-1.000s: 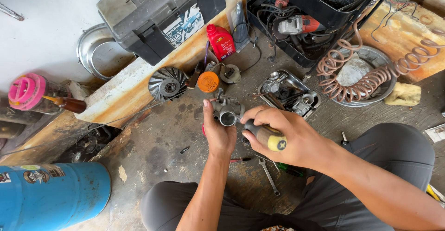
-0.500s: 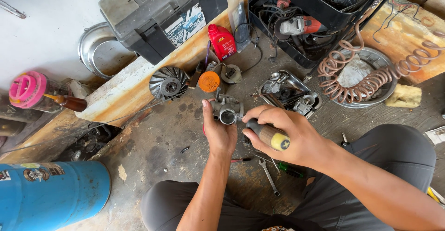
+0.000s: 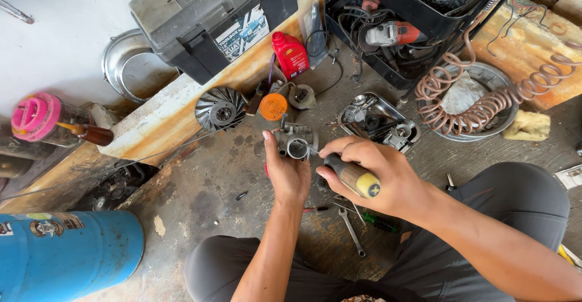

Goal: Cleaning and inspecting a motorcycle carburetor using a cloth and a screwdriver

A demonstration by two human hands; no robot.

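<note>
1. Near the centre of the frame my left hand [image 3: 290, 171] is wrapped around a small metal carburetor [image 3: 297, 142], holding it up off the stained concrete floor [image 3: 206, 187] with its round bore facing the camera.
2. My right hand [image 3: 379, 174] is closed on a screwdriver [image 3: 353, 176] with a black-and-yellow handle. Its thin shaft runs left, and the tip sits at the carburetor's right side; I cannot tell which screw it is seated in.
3. My judgement on progress: the carburetor body looks largely whole in my grip, so the work on it seems early or midway. The open metal tray [image 3: 379, 120] just right of centre holds loose engine parts, but whether any came off this unit I cannot say.
4. On the floor just below my hands lie a wrench [image 3: 351, 232] and a green-handled tool [image 3: 379, 222], both untouched.
5. Above the carburetor sit an orange cap [image 3: 273, 105], a finned metal fan wheel [image 3: 221, 109] to its left and a red oil bottle [image 3: 290, 54].
6. The upper left shows a grey toolbox [image 3: 212, 17]; the lower left a blue gas cylinder [image 3: 66, 253]; the upper right a coiled air hose [image 3: 485, 105] over a round pan.
</note>
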